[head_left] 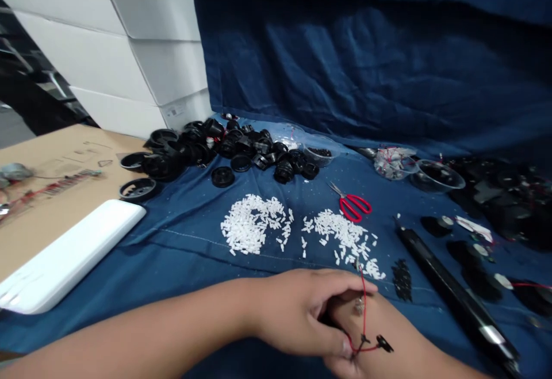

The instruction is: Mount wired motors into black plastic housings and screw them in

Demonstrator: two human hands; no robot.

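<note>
Thin red wire [364, 316] runs across our hands, with a small black clip [383, 343] at one end and a tiny pale metal part [359, 307] near it. Our left hand [297, 316] curls its fingers over our right hand [366, 339], just above the blue cloth [172, 241]. We cannot tell which hand pinches the wire, since the fingers hide the spot. Just ahead lie two heaps of small white plastic pieces [340, 232], with a patch of black bits [402, 280] to their right. Red-handled scissors [351, 206] sit beyond them, and a long black tube [457, 293] lies to our right. Farther back are a mound of round black plastic parts [224, 149] and clear plastic bowls [435, 175]. A white panel [64, 258] lies at left, beside cardboard [56, 160].
</note>
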